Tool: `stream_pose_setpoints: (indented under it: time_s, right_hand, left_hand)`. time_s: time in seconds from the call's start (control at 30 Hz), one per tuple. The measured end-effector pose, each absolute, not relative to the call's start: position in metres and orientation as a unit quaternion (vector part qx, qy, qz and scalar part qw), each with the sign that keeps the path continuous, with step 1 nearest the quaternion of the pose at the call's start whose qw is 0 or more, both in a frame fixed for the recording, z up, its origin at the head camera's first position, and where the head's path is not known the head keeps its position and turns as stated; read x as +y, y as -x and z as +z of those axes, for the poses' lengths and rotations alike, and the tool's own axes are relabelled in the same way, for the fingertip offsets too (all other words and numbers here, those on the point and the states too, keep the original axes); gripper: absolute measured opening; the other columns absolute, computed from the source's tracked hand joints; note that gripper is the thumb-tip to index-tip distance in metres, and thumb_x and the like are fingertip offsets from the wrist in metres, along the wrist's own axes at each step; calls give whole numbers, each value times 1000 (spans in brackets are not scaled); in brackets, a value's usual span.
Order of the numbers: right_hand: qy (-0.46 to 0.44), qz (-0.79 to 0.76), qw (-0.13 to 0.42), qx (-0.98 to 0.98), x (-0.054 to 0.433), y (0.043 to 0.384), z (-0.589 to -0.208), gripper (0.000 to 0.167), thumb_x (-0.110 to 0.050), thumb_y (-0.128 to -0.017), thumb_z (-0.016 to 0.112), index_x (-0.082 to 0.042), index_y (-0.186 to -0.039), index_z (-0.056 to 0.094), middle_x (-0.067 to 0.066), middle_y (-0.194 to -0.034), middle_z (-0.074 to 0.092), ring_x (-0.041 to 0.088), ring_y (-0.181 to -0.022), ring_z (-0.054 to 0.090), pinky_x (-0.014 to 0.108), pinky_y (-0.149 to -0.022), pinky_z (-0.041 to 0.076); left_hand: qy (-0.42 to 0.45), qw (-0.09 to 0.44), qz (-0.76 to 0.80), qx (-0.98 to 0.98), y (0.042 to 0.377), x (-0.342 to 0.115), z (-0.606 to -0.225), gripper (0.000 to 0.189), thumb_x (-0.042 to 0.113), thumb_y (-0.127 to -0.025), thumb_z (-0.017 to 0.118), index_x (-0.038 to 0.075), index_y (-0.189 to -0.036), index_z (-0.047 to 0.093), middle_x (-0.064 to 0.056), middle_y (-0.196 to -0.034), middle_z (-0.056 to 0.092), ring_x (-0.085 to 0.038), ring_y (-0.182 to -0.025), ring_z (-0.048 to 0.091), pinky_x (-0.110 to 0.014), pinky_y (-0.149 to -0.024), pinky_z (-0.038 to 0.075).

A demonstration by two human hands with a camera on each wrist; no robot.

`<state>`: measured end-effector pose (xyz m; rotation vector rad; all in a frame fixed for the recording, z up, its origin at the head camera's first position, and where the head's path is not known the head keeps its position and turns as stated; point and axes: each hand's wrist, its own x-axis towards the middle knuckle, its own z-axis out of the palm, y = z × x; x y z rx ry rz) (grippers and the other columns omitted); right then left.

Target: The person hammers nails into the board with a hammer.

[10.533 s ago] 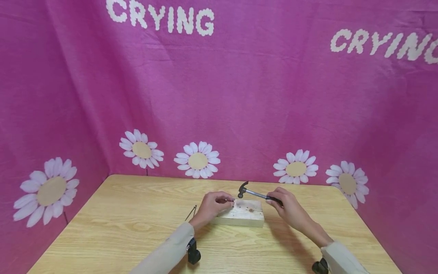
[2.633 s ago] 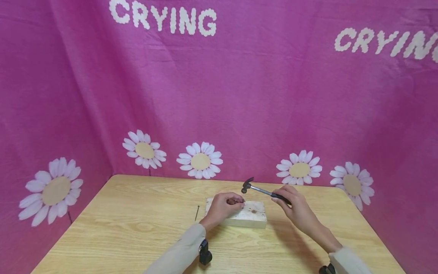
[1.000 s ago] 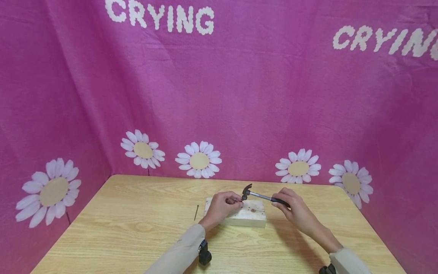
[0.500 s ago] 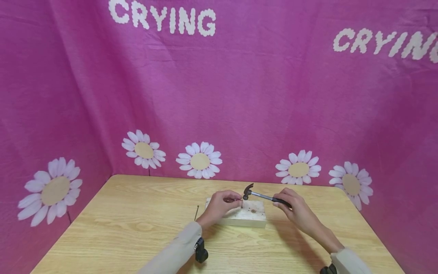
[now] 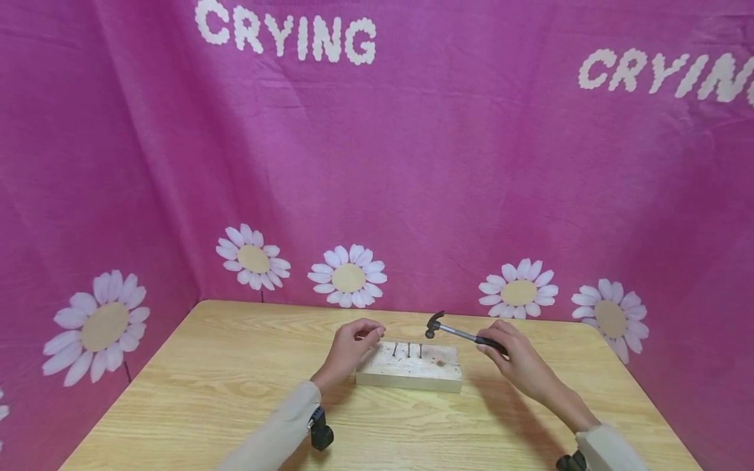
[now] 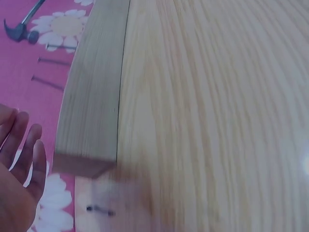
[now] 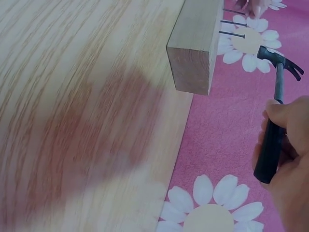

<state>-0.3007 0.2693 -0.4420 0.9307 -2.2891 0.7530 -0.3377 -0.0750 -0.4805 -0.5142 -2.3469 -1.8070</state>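
A pale wooden block [image 5: 406, 379] lies on the table, with three nails [image 5: 409, 350] standing upright in a row in its top. My right hand [image 5: 518, 360] grips the black handle of a claw hammer [image 5: 459, 333]; the hammer's head hangs above the block, to the right of the nails and apart from them. By the block's left end is my left hand [image 5: 351, 347], its fingers loosely bent and holding nothing; the left wrist view shows those fingers [image 6: 21, 145] spread. One loose nail [image 6: 100, 210] lies on the table past the block's left end, hidden in the head view.
The wood-grain table [image 5: 206, 379] extends around the block on all sides. A pink cloth [image 5: 412, 163] with white daisies and lettering hangs behind the table and along both sides.
Ten seconds ago two loose nails lay left of the block; now one does. My left hand has just let go of the rightmost nail and moved left. The hammer has risen slightly.
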Motion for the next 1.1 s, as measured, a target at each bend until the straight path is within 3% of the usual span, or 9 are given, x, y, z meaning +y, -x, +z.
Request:
stream_pose_setpoints:
  time_s: [0.13,0.3,0.5,0.77,1.1]
  right_hand:
    - [-339,278,271,-857,271,301,-443,21,10,-88,77,-7,-99,72,-4,-88,59,1,-78,46,20,-62,42]
    - [-335,273,265,-862,275,303,-444,20,9,-88,77,-8,-97,71,-7,-87,57,1,-77,44,20,-61,41]
    - [-325,268,261,-868,278,304,-446,18,8,-89,77,-8,-97,71,-8,-87,56,0,-77,43,20,-61,41]
    - [-322,263,266,-870,281,305,-448,16,8,-88,77,-4,-97,71,-8,-87,55,0,-77,43,20,-60,41]
    - [-324,264,272,-867,287,306,-451,19,10,-86,78,-4,-96,71,-8,-86,54,-1,-75,43,20,-60,41]
  left_hand:
    - [145,87,-599,-783,338,-89,-480,16,16,-103,69,3,-109,76,-17,-106,76,-21,-95,67,-21,-78,52]
    - [116,106,-574,-804,339,-105,-481,14,14,-102,69,3,-107,76,-11,-103,76,-18,-94,65,-24,-75,53]
    - [93,98,-525,-840,340,-118,-482,10,14,-100,70,5,-103,75,-6,-98,74,-16,-90,65,-28,-78,54]
    - [74,80,-481,-870,337,-127,-482,6,10,-97,72,5,-96,73,-5,-91,72,-15,-80,64,-31,-71,53]
    - [47,47,-439,-896,329,-129,-481,12,13,-92,79,4,-94,71,-4,-85,70,-15,-75,61,-31,-68,49]
